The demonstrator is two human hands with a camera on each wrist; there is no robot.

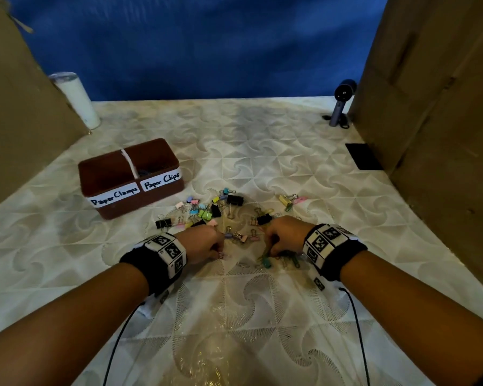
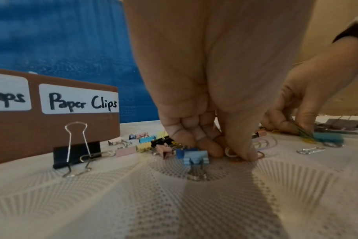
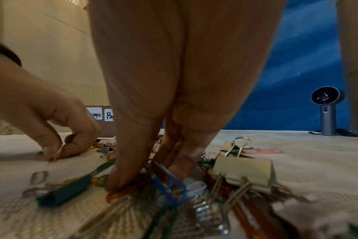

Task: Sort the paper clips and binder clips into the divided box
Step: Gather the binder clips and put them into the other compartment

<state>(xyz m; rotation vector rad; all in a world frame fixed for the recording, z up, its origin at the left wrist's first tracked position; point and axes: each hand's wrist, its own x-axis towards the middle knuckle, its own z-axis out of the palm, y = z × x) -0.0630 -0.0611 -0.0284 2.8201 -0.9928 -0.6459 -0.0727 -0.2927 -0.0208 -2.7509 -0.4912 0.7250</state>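
Both hands down on the patterned tablecloth (image 1: 234,316), working the near edge of the clip scatter.

Left hand (image 1: 204,245): fingers curled, thumb and fingertips (image 2: 213,150) pressed together on a small paper clip (image 2: 230,153) lying on the cloth. A light blue binder clip (image 2: 194,157) sits just beside those fingertips, not gripped.

Right hand (image 1: 286,235): thumb and fingers pinched down into a tangle of paper clips (image 3: 145,184); an orange one lies under the thumb, a blue paper clip (image 3: 170,181) just beside it. A teal binder clip (image 3: 65,190) lies just to the left of that hand, a cream binder clip (image 3: 243,171) to its right, both untouched.

The rest of the binder clips (image 1: 207,211), mixed colours and black, are spread beyond the hands, between them and the divided box (image 1: 131,179). The box stands further off and to the left, labelled "Paper Clamps" on its left compartment and "Paper Clips" on its right. A black binder clip (image 2: 76,153) stands just in front of the box wall.

A white tumbler (image 1: 76,98) stands far left, a small fan (image 1: 342,101) far right.
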